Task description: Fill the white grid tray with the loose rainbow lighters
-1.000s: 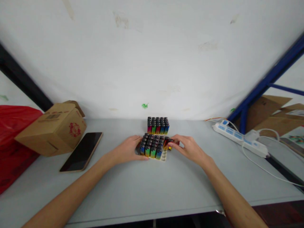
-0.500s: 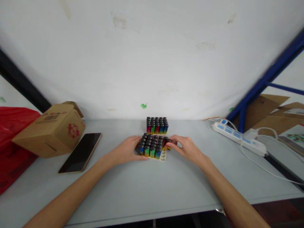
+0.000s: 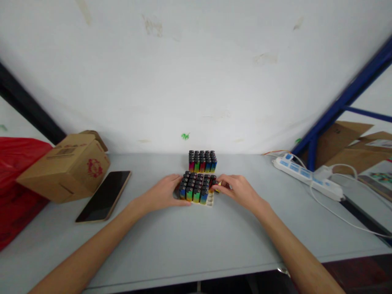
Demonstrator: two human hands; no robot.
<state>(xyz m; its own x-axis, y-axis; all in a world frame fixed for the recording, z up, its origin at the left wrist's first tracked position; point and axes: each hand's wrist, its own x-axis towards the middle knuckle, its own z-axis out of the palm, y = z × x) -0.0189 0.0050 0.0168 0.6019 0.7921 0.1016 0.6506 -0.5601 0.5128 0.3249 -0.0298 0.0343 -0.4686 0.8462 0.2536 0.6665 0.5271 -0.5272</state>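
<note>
Several colourful lighters with black tops [image 3: 197,192] stand upright in rows in a pale tray [image 3: 210,200], whose near right column shows bare slots. My left hand [image 3: 165,191] grips the tray's left side, thumb along the near edge and fingers behind. At the right side my right hand [image 3: 234,187] pinches a lighter [image 3: 217,186] with a yellow part, tilted beside the right column. Behind the tray stands a second block of upright lighters [image 3: 202,161].
A black phone [image 3: 104,196] lies left, beside a cardboard box [image 3: 65,168] and a red bag [image 3: 21,183]. On the right are a white power strip [image 3: 308,178] with cables, a blue post [image 3: 337,106] and more cardboard [image 3: 361,151].
My right hand has shifted slightly, and the lighter in its fingers has changed its tilt near the right column. My left hand stays at the tray.
</note>
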